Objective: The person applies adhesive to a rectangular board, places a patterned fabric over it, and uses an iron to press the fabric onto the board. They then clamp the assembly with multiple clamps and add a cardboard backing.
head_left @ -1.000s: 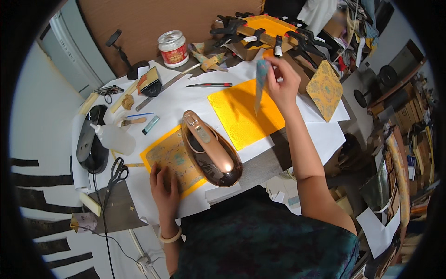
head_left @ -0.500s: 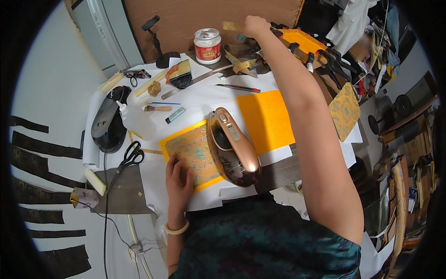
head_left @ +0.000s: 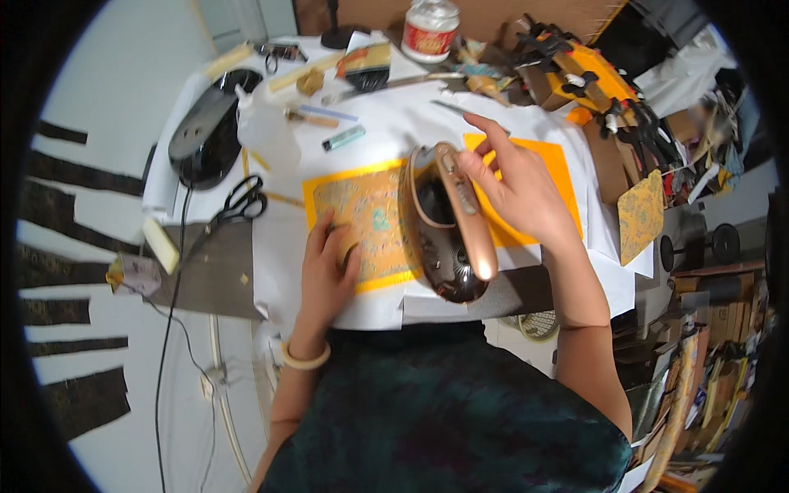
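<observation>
My left hand [head_left: 329, 267] lies with fingers apart on a patterned yellow-grey sheet [head_left: 378, 205] edged in bright yellow. On the right part of that sheet rests an iron [head_left: 448, 263] with a dark glossy body and a copper-coloured handle. Just right of the handle, my right hand [head_left: 526, 185] hovers with its fingers spread, holding nothing. Its thumb comes close to the handle's far end; whether they touch, I cannot tell. Beneath the right hand lies a plain yellow sheet [head_left: 511, 232], partly covered by the hand and the iron.
Black scissors [head_left: 238, 204], a squeeze bottle [head_left: 267, 131], a teal stick [head_left: 343, 138] and a black iron base [head_left: 214, 135] with a cord are at left. A red-labelled jar [head_left: 430, 33] stands at the back. Clamps [head_left: 600, 70] and a patterned piece [head_left: 641, 218] are at right.
My right hand has come back from the far side of the table to beside the iron; the blurred yellowish piece by it is gone. My left hand stays on the sheet. The view has shifted.
</observation>
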